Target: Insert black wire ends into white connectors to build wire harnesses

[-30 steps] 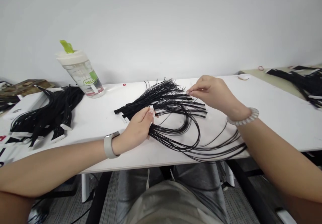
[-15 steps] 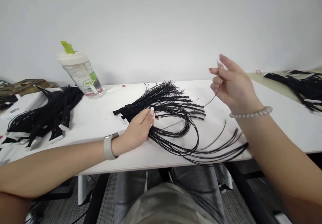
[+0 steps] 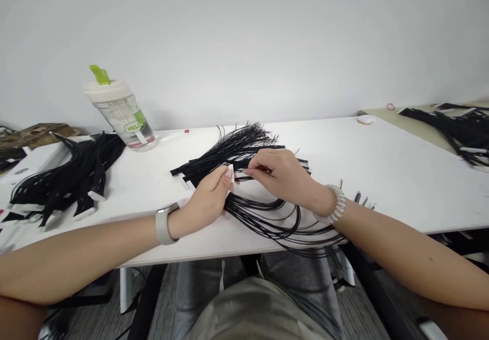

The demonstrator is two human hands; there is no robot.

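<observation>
My left hand (image 3: 214,189) is closed around a bundle of thin black cables (image 3: 263,217), whose loops curve out over the front of the table. Under its thumb shows a small white connector (image 3: 231,173). My right hand (image 3: 280,177) pinches a black cable close to that connector, with its fingertips just right of my left thumb. Whether the cable's tip is inside the connector is too small to tell. Behind both hands lies a pile of black cables (image 3: 229,149) with frayed-looking thin ends spread toward the wall.
A clear bottle (image 3: 124,121) with a white lid and green spout stands at the back left. Beside it lies a heap of black cables with white ends (image 3: 69,177). More black cables (image 3: 454,131) lie at the far right. The white table's front edge (image 3: 214,259) runs before my lap.
My right hand has come down and left from its raised place at the right, bringing its cable to the connector in my left hand. The left hand has stayed nearly still.
</observation>
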